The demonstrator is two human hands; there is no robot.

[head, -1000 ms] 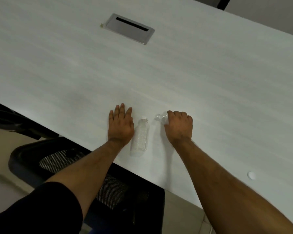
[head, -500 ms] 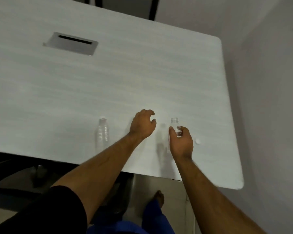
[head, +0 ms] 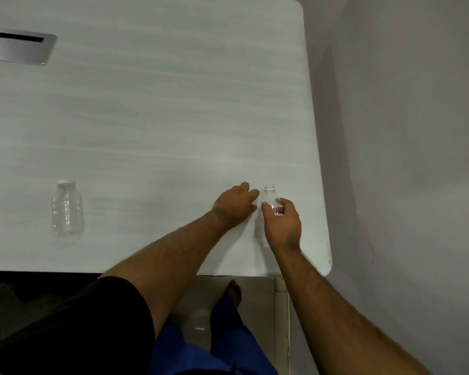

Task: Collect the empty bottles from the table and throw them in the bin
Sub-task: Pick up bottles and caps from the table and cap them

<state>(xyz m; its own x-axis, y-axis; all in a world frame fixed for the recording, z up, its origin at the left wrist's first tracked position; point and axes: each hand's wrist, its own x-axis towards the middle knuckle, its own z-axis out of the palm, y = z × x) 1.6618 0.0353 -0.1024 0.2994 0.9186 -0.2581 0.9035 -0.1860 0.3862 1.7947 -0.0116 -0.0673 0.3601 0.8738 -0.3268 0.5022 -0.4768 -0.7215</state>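
**Right hand has one bottle in its grip; the left hand moves in beside it**

While the capped bottle (head: 67,209) stands untouched well to the left of the table's near right corner, the work has shifted to that corner. Half a second ago the left hand (head: 234,205) was a little way off from the open bottle (head: 271,200); it now lies close against the bottle's left side, fingers loosely curled and holding nothing, with the fingertips near the neck. Whether they touch the bottle cannot be told. The right hand (head: 282,226) is closed around the lower body of that bottle, as it was half a second ago, and keeps it upright close to the corner of the table (head: 173,117). A second ago both hands were at the other bottle's position, so the person has moved along the edge toward the corner.

A small white cap that lay on the table just right of the open bottle is no longer visible; where it went cannot be told.

Judgement: one bottle is secured, one is left to collect. No bin appears in view, so nothing is yet thrown away. The metal slot plate (head: 16,47) lies far from the corner and plays no part.
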